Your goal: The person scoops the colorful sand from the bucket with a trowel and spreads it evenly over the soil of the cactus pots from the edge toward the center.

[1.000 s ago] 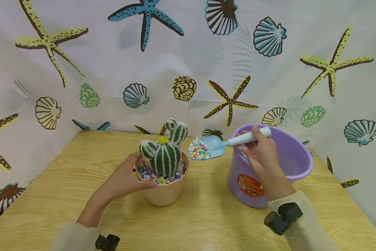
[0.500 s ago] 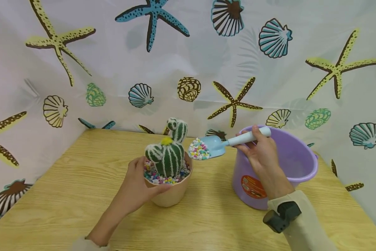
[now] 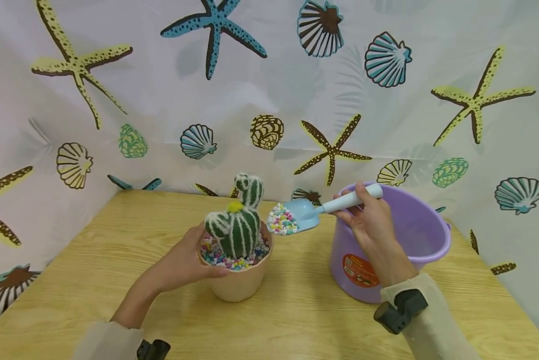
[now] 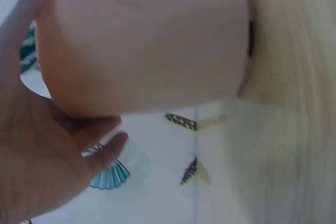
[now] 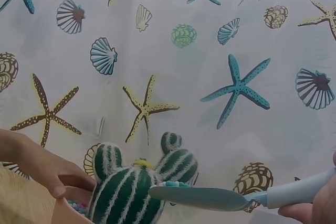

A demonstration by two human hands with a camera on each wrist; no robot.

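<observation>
In the head view my left hand (image 3: pixel 186 262) grips a peach-coloured pot (image 3: pixel 238 285) from its left side, thumb along the near rim. A green plush-like cactus (image 3: pixel 239 231) with white ribs and a yellow flower stands in the pot, surrounded by colourful pebbles (image 3: pixel 220 259). My right hand (image 3: pixel 372 220) holds the pale handle of a light-blue hand shovel (image 3: pixel 303 211). Small multicoloured pebbles (image 3: pixel 281 220) lie on its blade, just right of the pot's rim. The pot wall (image 4: pixel 147 40) fills much of the left wrist view. In the right wrist view the blade (image 5: pixel 205 198) overlaps the cactus.
A purple bucket (image 3: pixel 348 250) with an orange label stands on the wooden table (image 3: pixel 296 320), under and behind my right hand. A white curtain (image 3: pixel 292 75) printed with starfish and shells hangs behind and along the sides of the table.
The pot and cactus have turned slightly, the cactus arms now angled differently. My left hand has shifted its hold along the rim. The loaded shovel has stayed nearly still.
</observation>
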